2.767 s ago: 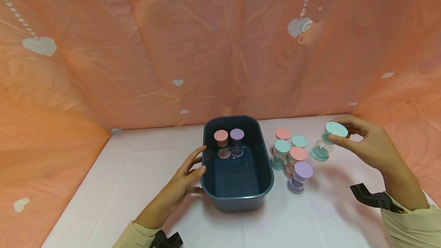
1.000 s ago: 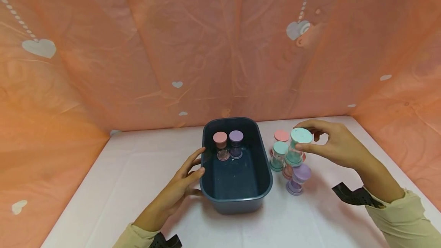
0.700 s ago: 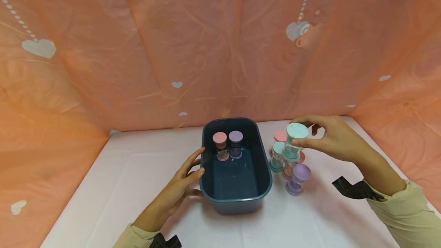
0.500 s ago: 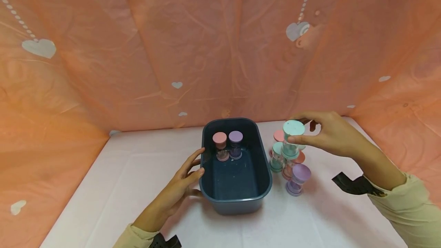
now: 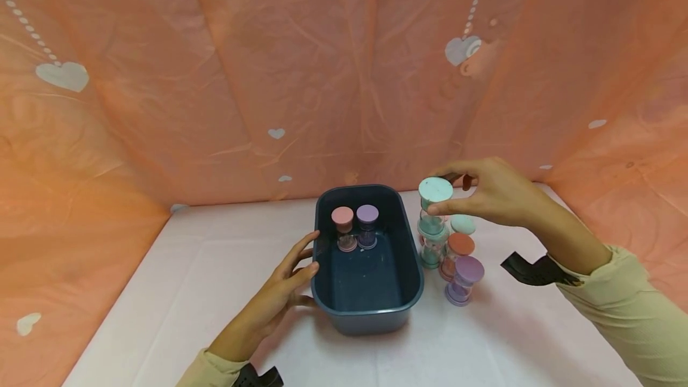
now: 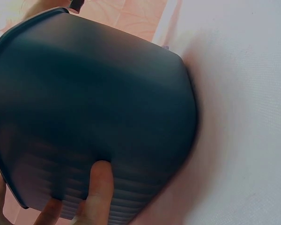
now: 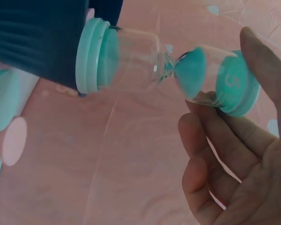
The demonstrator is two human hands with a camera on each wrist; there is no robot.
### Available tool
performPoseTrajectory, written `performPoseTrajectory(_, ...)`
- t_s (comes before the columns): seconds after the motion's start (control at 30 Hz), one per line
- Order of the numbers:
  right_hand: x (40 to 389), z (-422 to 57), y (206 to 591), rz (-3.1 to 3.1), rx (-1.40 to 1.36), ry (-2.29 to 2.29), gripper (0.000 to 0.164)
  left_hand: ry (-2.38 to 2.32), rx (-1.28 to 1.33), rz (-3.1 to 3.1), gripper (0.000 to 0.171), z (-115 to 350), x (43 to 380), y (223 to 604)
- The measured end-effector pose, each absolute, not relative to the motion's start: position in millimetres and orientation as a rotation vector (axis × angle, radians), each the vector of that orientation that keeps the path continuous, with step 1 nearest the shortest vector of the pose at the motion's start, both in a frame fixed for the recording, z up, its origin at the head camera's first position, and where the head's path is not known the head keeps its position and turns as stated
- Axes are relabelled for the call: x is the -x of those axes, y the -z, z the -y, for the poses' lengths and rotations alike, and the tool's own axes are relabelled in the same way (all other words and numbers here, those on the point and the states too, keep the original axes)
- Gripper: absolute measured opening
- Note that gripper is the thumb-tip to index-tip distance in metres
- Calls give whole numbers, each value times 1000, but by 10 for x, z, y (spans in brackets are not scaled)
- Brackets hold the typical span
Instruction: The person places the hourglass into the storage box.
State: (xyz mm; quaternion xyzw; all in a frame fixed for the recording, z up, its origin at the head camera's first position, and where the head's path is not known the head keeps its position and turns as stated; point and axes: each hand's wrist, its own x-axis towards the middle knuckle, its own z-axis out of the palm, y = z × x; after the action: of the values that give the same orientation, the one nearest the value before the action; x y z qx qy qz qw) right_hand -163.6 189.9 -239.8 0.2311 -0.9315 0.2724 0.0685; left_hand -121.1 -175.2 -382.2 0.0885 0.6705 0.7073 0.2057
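My right hand (image 5: pixel 491 193) pinches a teal-capped hourglass (image 5: pixel 434 193) by its top cap, thumb on the near side. In the right wrist view a "5" shows on that held cap, and teal sand (image 7: pixel 191 70) lies in the glass. The hourglass is just right of the dark blue bin (image 5: pixel 371 321), overlapping another teal hourglass (image 5: pixel 432 258) in the head view. My left hand (image 5: pixel 282 285) rests against the bin's left side with loosely spread fingers; fingertips (image 6: pixel 102 173) touch its ribbed wall. Inside the bin stand a pink hourglass (image 5: pixel 343 217) and a purple one (image 5: pixel 368 216).
Right of the bin, more hourglasses stand close together: a teal one (image 5: pixel 463 224), a pink one (image 5: pixel 460 246) and a purple one (image 5: pixel 466 273). A white cloth (image 5: pixel 215 243) covers the table, and an orange sheet with hearts (image 5: pixel 242 76) hangs behind.
My right hand has carried the teal hourglass leftward from the far right, over the standing group, to beside the bin's right rim. The left hand and bin have stayed about where they were.
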Motion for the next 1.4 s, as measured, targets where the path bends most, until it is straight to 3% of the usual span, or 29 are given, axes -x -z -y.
performPoseTrajectory(0.37, 1731, -1661, 2350, 2798, -782, -893, 45, -1972, -220, -1891, 58, 1737, 1211, 3824)
performPoseTrajectory(1.4, 2114, -1022, 2794, 2886, -1093, -725, 53, -1982, -265, -1858, 59, 1743, 1220, 3836)
